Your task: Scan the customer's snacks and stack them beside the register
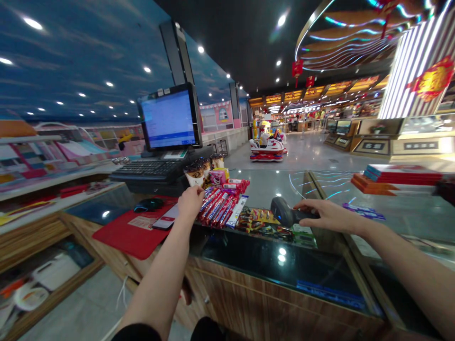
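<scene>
My right hand (pixel 325 214) has its fingers round the handle of a dark barcode scanner (pixel 282 211), low over the glass counter. My left hand (pixel 191 202) is closed at the left edge of a pile of candy bars (pixel 219 208) in red and purple wrappers. Its fingertips are bent together, and what is in them, if anything, is hidden. Just beyond that hand stand several printed cups (pixel 195 174) with dark contents on top. A pink box (pixel 218 177) sits behind the bars. A phone (pixel 167 218) lies partly behind my left forearm.
At the left are a monitor (pixel 170 118), a black keyboard (pixel 149 169), and a mouse (pixel 148 204) by a red mat (pixel 124 237). Flat packets show beside the bars. Stacked boxes (pixel 401 177) and a purple wrapper (pixel 364 211) lie at the right. A kiddie ride (pixel 268 147) stands beyond the counter.
</scene>
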`<state>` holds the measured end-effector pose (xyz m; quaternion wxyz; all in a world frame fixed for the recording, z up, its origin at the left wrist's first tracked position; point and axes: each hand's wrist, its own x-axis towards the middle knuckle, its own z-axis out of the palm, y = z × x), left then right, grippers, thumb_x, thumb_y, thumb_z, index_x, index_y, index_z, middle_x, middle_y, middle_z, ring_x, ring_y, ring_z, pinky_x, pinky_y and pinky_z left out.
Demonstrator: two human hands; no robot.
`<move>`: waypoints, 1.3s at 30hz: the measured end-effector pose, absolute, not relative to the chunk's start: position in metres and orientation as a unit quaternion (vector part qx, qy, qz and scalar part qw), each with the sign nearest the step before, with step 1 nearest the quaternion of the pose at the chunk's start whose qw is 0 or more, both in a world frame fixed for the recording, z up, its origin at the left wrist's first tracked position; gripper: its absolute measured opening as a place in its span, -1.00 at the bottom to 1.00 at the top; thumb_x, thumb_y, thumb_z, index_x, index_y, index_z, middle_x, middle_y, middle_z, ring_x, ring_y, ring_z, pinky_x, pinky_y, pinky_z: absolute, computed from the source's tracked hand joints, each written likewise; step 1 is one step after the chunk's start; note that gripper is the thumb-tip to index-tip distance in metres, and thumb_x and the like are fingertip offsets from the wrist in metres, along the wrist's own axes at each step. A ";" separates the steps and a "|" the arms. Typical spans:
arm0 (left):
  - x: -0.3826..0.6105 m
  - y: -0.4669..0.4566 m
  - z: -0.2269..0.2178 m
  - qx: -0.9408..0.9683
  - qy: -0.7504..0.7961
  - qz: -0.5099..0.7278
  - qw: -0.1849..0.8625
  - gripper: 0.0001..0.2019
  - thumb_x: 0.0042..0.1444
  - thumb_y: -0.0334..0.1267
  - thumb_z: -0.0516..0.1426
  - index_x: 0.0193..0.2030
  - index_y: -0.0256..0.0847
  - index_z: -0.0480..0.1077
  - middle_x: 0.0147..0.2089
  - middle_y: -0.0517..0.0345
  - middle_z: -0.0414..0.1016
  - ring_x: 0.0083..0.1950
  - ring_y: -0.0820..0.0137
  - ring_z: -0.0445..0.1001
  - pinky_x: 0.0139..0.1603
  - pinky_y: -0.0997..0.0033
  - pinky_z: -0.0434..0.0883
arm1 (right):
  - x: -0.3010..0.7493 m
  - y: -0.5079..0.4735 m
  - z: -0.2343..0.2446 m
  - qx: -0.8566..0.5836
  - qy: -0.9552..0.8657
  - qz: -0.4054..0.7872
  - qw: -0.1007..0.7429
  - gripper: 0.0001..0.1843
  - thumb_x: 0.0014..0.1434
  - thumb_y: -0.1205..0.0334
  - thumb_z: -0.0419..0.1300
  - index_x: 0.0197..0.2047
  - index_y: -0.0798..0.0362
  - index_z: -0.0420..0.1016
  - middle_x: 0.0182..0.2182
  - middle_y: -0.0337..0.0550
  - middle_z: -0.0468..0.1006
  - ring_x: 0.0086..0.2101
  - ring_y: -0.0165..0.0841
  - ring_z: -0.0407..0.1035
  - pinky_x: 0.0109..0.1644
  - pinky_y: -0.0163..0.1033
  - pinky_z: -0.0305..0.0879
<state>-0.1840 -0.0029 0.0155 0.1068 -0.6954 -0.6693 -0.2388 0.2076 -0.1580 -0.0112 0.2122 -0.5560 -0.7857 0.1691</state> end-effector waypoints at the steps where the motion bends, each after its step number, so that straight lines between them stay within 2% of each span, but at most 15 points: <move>1: -0.184 -0.004 0.015 -0.694 -0.671 -0.233 0.119 -0.72 0.21 -0.10 0.02 -0.12 -0.14 0.47 -0.07 -0.03 0.53 -0.05 0.19 0.49 -0.09 0.31 0.38 | 0.207 -0.158 -0.011 -0.558 -0.785 0.169 0.209 -0.44 0.10 -0.14 0.18 0.08 0.02 0.44 -0.10 -0.05 0.57 -0.11 -0.16 0.45 0.01 -0.11 0.32; 5: -0.185 -0.005 0.015 -0.710 -0.650 -0.227 0.151 -0.69 0.24 -0.15 -0.04 -0.08 -0.14 0.48 -0.05 -0.06 0.51 -0.02 0.16 0.47 -0.05 0.25 0.39 | 0.207 -0.158 -0.009 -0.565 -0.783 0.167 0.200 -0.44 0.11 -0.14 0.17 0.08 0.03 0.44 -0.10 -0.05 0.57 -0.11 -0.16 0.45 0.01 -0.13 0.32; 9: -0.188 -0.001 0.016 -0.740 -0.629 -0.197 0.129 -0.69 0.16 -0.25 0.02 -0.02 -0.10 0.49 0.04 -0.04 0.49 0.04 0.12 0.44 0.01 0.18 0.39 | 0.207 -0.158 -0.009 -0.563 -0.786 0.162 0.200 -0.44 0.11 -0.12 0.18 0.08 0.03 0.44 -0.12 -0.05 0.57 -0.12 -0.16 0.45 0.00 -0.12 0.31; 13: -0.191 0.008 0.013 -0.758 -0.616 -0.195 0.085 -0.62 0.14 -0.34 0.01 0.05 -0.16 0.48 0.07 -0.06 0.49 0.09 0.18 0.44 0.11 0.26 0.36 | 0.207 -0.158 -0.010 -0.562 -0.786 0.155 0.203 -0.44 0.10 -0.12 0.18 0.08 0.03 0.45 -0.11 -0.05 0.57 -0.13 -0.17 0.45 -0.02 -0.13 0.31; 16: -0.190 0.012 0.012 -0.758 -0.615 -0.203 0.078 -0.62 0.16 -0.33 0.00 0.07 -0.22 0.48 0.06 -0.10 0.50 0.11 0.18 0.44 0.15 0.28 0.34 | 0.208 -0.157 -0.011 -0.564 -0.786 0.150 0.203 -0.45 0.11 -0.12 0.18 0.07 0.02 0.45 -0.12 -0.05 0.58 -0.14 -0.18 0.45 -0.03 -0.14 0.31; 22: -0.190 0.011 0.012 -0.746 -0.623 -0.216 0.089 -0.64 0.15 -0.29 0.04 0.05 -0.15 0.49 0.06 -0.09 0.49 0.06 0.14 0.47 0.09 0.22 0.39 | 0.212 -0.153 -0.016 -0.563 -0.788 0.150 0.200 -0.44 0.11 -0.13 0.19 0.09 0.01 0.43 -0.11 -0.06 0.57 -0.13 -0.19 0.45 -0.03 -0.15 0.31; 28: -0.189 0.008 0.020 -0.739 -0.617 -0.247 0.114 -0.59 0.08 -0.46 -0.02 0.00 -0.18 0.49 0.04 -0.06 0.49 0.04 0.21 0.47 0.13 0.25 0.37 | 0.213 -0.152 -0.016 -0.570 -0.782 0.156 0.199 -0.38 0.07 -0.14 0.23 0.13 -0.01 0.41 -0.10 -0.05 0.56 -0.12 -0.17 0.45 -0.02 -0.14 0.31; 36: -0.141 -0.007 0.046 -0.797 -0.510 -0.309 0.096 -0.61 0.15 -0.42 -0.08 -0.02 -0.18 0.48 0.04 0.00 0.51 0.04 0.23 0.47 0.13 0.21 0.37 | 0.219 -0.151 -0.013 -0.563 -0.780 0.189 0.199 -0.24 -0.01 -0.15 0.31 0.21 -0.02 0.35 -0.05 -0.04 0.54 -0.08 -0.17 0.44 0.03 -0.13 0.30; 39: -0.108 -0.014 0.053 -0.830 -0.448 -0.326 0.065 -0.62 0.14 -0.42 -0.08 -0.04 -0.18 0.48 0.03 0.05 0.53 0.06 0.26 0.46 0.16 0.22 0.35 | 0.222 -0.154 -0.003 -0.554 -0.774 0.198 0.234 -0.31 0.06 -0.18 0.24 0.17 0.02 0.39 -0.13 -0.06 0.57 -0.15 -0.21 0.46 -0.03 -0.14 0.33</move>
